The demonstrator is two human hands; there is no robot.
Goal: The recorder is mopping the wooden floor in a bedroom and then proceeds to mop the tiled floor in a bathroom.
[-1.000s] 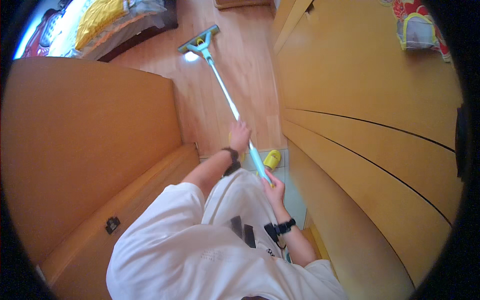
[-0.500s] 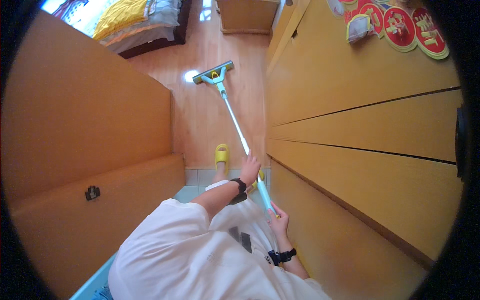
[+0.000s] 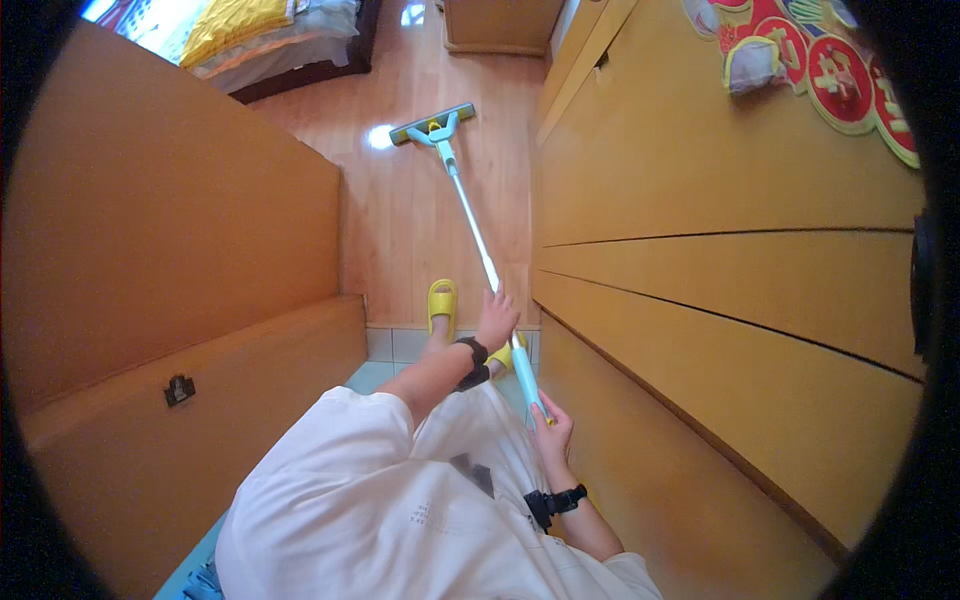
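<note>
A sponge mop [image 3: 472, 225] with a pale blue head frame and a white pole slants across the view. Its wide mop head [image 3: 433, 125] rests on the wooden floor, farther off. My left hand [image 3: 497, 319] is closed around the pole at about its middle, above the turquoise grip. Lower down, my right hand [image 3: 553, 428] wraps the end of that grip, partly hiding it. Both wrists carry black bands. My feet wear yellow slippers [image 3: 441, 300], the left one on the wooden floor.
An orange-brown door [image 3: 190, 190] stands at the left, and a long wooden wall of panels [image 3: 730, 200] runs along the right with red-and-yellow decorations [image 3: 840, 82]. A bed [image 3: 300, 70] with yellow cloth is far left. A wooden cabinet [image 3: 500, 25] stands at the back. Grey tiles [image 3: 380, 345] meet the wood floor.
The mop head has slid slightly farther away and a little to the right. Both hands keep their hold on the pole, and the whole view has turned slightly.
</note>
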